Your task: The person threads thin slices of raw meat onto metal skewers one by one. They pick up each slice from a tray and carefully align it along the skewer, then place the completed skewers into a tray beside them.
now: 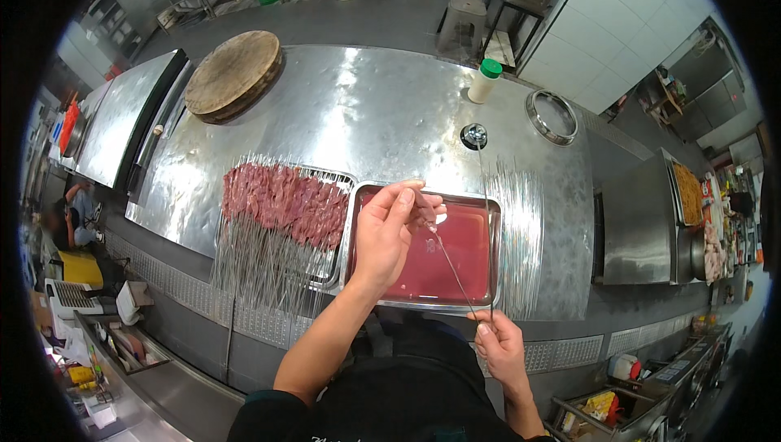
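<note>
My left hand [383, 231] pinches a piece of raw meat [423, 213] above a metal tray [495, 247] of reddish liquid. A thin metal skewer [453, 268] runs from that meat down to my right hand [501, 341], which grips its lower end. A second skewer [487, 216] also reaches my right hand, its far end at a small shiny round metal piece [474, 135]. Left of the tray, many skewers loaded with raw red meat [284, 201] lie in a pile over another metal tray [346, 183]. Bare metal skewers [518, 241] lie side by side at the right.
On the steel table [390, 100] stand a round wooden chopping block [233, 75], a green-capped shaker bottle [482, 85] and a metal ring [551, 117]. A stool [465, 18] is beyond the far edge. Steel cabinets [634, 222] flank the right side. A person [76, 216] sits at far left.
</note>
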Action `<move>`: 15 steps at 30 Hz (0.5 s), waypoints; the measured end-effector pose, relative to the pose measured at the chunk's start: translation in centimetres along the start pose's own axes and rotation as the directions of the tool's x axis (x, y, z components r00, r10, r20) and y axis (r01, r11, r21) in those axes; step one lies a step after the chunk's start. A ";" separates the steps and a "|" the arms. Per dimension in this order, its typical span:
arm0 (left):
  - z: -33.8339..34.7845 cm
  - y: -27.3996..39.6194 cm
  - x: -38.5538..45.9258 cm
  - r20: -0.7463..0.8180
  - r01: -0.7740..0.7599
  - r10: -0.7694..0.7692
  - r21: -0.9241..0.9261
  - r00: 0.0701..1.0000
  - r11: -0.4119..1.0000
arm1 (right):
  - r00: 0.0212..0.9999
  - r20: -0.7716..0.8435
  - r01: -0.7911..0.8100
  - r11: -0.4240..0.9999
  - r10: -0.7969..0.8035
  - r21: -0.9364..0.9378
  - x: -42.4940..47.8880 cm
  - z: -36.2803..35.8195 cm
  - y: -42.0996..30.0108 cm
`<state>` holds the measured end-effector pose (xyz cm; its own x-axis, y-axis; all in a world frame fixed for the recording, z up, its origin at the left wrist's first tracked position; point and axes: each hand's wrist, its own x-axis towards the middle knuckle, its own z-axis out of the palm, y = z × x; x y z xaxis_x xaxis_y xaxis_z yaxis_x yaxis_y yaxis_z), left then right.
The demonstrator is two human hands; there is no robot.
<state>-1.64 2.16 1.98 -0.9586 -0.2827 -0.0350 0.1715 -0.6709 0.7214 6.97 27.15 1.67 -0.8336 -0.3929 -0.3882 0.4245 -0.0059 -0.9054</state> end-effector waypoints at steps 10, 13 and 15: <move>-1.3 0.2 0.1 0.047 0.035 -0.035 -0.004 0.998 0.999 | 0.999 0.026 -0.022 0.999 0.023 -0.027 0.1 0.1 0.1; -1.2 0.2 0.0 0.024 0.044 -0.044 -0.003 0.999 0.999 | 0.999 0.025 -0.025 1.000 0.026 -0.018 0.2 0.5 0.0; -1.2 0.3 -0.1 0.020 0.056 -0.056 0.001 0.998 0.998 | 0.999 0.030 -0.018 1.000 0.018 -0.010 0.3 0.6 0.1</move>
<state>-1.19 1.21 1.36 -0.9710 -0.2311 -0.0618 0.1172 -0.6849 0.7192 6.95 26.47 1.60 -0.8147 -0.4205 -0.3993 0.4356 0.0107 -0.9001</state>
